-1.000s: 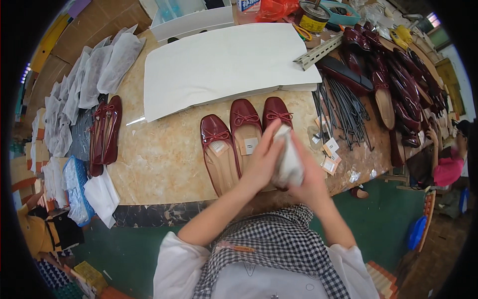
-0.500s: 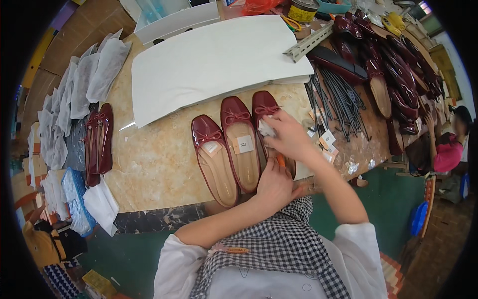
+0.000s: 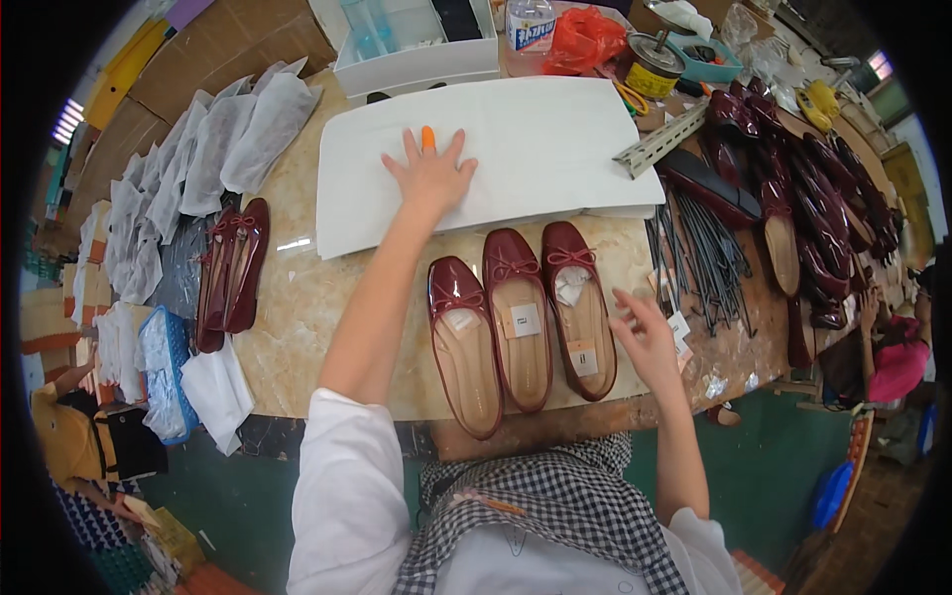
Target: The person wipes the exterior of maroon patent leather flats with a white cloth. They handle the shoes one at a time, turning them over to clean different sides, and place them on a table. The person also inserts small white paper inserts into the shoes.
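Observation:
My left hand lies with fingers spread on a stack of white paper sheets; an orange cover sits on one fingertip. Three dark red patent ballet flats with bows stand side by side on the table, toes pointing away from me. The rightmost flat has crumpled white paper at its toe opening and a tag on its insole. Just right of that flat, my right hand hovers with loosely parted fingers and nothing in them. Tags also lie inside the other two flats.
A pair of red flats and wrapped bundles stand at left. On the right are a metal angle bar, dark thin rods and a heap of red shoes. A tin stands at the back. Other people work at both sides.
My left hand has moved from the rightmost flat up onto the paper stack. My right hand has let go of the crumpled paper, now inside that flat, and drawn off to the right.

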`<state>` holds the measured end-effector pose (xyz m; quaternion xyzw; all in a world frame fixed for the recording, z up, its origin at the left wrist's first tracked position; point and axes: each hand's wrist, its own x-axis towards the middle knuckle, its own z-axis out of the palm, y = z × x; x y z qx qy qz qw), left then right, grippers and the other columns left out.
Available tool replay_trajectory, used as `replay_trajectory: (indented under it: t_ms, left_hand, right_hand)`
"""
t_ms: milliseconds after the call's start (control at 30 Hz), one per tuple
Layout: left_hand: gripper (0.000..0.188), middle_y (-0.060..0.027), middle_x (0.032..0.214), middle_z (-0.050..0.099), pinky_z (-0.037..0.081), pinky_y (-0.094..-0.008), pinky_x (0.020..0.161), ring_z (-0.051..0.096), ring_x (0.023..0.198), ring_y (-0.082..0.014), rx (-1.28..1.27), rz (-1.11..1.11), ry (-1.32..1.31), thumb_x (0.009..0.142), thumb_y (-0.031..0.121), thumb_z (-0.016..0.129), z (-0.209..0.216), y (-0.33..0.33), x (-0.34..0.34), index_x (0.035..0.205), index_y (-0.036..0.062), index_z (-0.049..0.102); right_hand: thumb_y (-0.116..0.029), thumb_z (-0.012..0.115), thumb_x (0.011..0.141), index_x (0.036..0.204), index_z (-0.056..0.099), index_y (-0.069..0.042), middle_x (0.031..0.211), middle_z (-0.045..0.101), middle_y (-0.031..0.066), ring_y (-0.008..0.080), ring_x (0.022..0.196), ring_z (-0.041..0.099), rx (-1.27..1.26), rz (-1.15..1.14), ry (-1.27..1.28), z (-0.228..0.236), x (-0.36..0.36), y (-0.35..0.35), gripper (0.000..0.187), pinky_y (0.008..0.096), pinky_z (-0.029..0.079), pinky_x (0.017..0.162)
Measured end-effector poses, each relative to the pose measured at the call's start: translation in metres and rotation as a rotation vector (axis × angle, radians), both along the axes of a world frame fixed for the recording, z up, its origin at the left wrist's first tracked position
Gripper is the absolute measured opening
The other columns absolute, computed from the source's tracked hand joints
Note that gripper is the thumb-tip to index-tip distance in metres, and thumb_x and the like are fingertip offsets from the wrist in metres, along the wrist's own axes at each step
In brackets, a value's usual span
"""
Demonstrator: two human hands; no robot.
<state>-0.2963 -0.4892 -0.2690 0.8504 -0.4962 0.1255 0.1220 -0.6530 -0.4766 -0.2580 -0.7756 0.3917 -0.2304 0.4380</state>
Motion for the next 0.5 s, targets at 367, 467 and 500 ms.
replay_trajectory:
  t_ms: [367, 467, 500]
  left_hand:
    - [0.013, -0.0137, 0.090, 0.057, 0.043, -0.0471, 0.085, 0.056, 0.097, -0.0309, -0.139, -0.956, 0.362, 0.074, 0.017, 0.063, 0.091, 0.108, -0.163, 0.076, 0.0052, 0.060]
    - [0.013, -0.0138, 0.107, 0.060, 0.034, -0.0525, 0.100, 0.055, 0.108, -0.0296, -0.352, -1.167, 0.768, 0.071, 0.018, 0.067, 0.091, 0.141, -0.180, 0.079, 0.0082, 0.061]
    - [0.013, -0.0139, 0.106, 0.060, 0.036, -0.0519, 0.099, 0.056, 0.107, -0.0305, -0.433, -1.034, 0.706, 0.071, 0.018, 0.067, 0.086, 0.138, -0.165, 0.079, 0.0086, 0.062]
  right_hand:
    - [-0.020, 0.055, 0.090, 0.137, 0.036, -0.003, 0.119, 0.055, 0.0100, 0.0185, 0.106, 0.057, 1.119, -0.275, -0.775, 0.026, 0.014, 0.026, 0.053, 0.0327, 0.050, 0.088]
    - [-0.025, 0.053, 0.093, 0.132, 0.041, -0.004, 0.120, 0.055, 0.0101, 0.0180, 0.102, 0.059, 0.881, 0.074, -0.636, -0.007, 0.013, 0.039, 0.047, 0.0320, 0.052, 0.081]
    - [-0.024, 0.054, 0.093, 0.132, 0.042, -0.003, 0.120, 0.055, 0.0102, 0.0182, 0.102, 0.059, 0.936, 0.114, -0.608, -0.003, 0.013, 0.050, 0.046, 0.0319, 0.052, 0.081]
